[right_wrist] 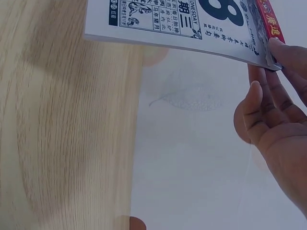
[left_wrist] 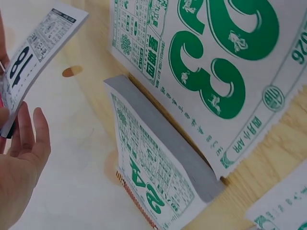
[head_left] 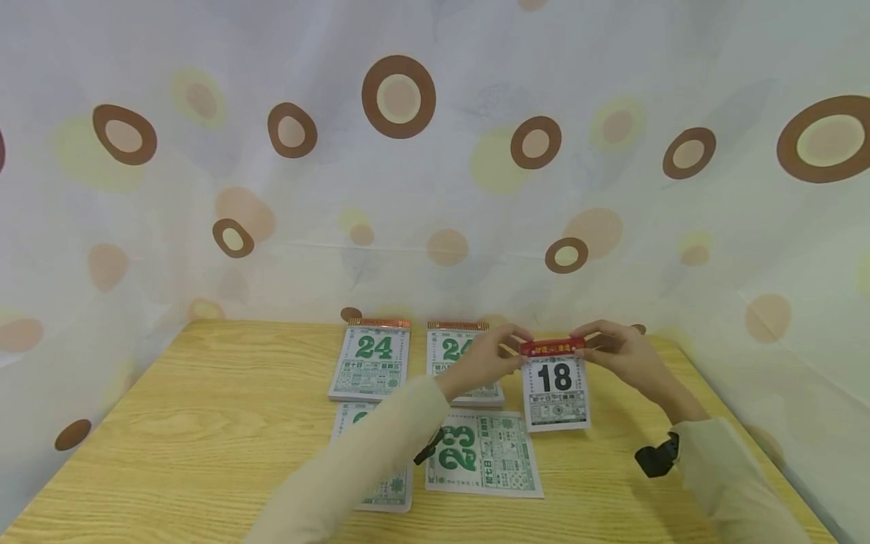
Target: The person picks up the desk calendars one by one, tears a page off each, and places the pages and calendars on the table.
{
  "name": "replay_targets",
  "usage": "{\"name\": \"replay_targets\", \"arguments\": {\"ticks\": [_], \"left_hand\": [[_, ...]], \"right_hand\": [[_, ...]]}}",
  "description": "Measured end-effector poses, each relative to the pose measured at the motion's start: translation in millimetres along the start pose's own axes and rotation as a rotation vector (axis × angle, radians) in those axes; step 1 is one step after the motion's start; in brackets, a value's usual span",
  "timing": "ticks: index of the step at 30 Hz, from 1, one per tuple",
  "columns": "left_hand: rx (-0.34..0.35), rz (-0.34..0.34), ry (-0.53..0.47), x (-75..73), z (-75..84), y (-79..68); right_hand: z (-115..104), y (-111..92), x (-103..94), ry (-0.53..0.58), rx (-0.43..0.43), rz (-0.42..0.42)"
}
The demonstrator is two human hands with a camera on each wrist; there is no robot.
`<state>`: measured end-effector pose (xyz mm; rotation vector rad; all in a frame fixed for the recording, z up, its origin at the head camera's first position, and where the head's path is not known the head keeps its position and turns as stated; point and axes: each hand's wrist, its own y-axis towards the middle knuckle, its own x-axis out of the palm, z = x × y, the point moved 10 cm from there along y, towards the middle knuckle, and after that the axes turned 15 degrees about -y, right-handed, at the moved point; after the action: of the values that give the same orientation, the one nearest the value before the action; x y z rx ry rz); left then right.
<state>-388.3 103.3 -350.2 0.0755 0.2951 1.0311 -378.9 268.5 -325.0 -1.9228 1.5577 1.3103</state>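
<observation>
A tear-off calendar pad [head_left: 555, 389] with a red header strip [head_left: 552, 347] and a black number 18 hangs between both hands. At the strip's left end, my left hand [head_left: 481, 359] pinches it with thumb and fingers. My right hand [head_left: 625, 359] grips the right end the same way. In the left wrist view the 18 pad [left_wrist: 41, 50] is tilted at the left edge, with the left hand [left_wrist: 24, 167] at its header. The right wrist view shows the right hand [right_wrist: 283, 129] at the header end of the pad [right_wrist: 177, 24], its lower edge over the wooden table.
Two thick calendar pads with green 24s, a left one [head_left: 372, 361] and a middle one [head_left: 442, 347], lie at the back of the wooden table [head_left: 170, 431]. Nearer are a green 23 sheet [head_left: 499, 453] and a pad [head_left: 390, 491] partly behind the left sleeve. A patterned curtain [head_left: 462, 174] stands behind.
</observation>
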Motion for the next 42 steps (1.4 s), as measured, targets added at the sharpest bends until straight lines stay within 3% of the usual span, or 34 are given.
{"name": "replay_targets", "arguments": {"ticks": [9, 12, 18, 24, 28, 36, 42], "left_hand": [[0.086, -0.021, 0.096, -14.1, 16.9, -10.5], [0.111, -0.046, 0.082, -18.6, 24.8, -17.7], [0.119, -0.054, 0.073, -30.4, 18.1, -21.3], [0.11, -0.03, 0.11, -45.2, 15.9, -30.0], [0.09, -0.04, 0.069, -54.3, 11.9, -35.6], [0.112, -0.072, 0.012, -69.2, 11.7, -47.3], [0.064, -0.066, 0.004, -82.5, 6.7, -57.6]], "right_hand": [[-20, 2, 4.2, 0.0, -0.061, 0.076], [-28, 3, 5.8, 0.004, -0.089, 0.104], [-43, 6, 12.0, -0.004, -0.148, 0.166], [-54, 9, 21.0, 0.002, -0.154, 0.191], [-64, 12, 26.6, 0.039, -0.171, 0.198], [-97, 12, 32.5, 0.07, -0.204, 0.217], [-115, 15, 38.9, 0.08, -0.206, 0.216]]}}
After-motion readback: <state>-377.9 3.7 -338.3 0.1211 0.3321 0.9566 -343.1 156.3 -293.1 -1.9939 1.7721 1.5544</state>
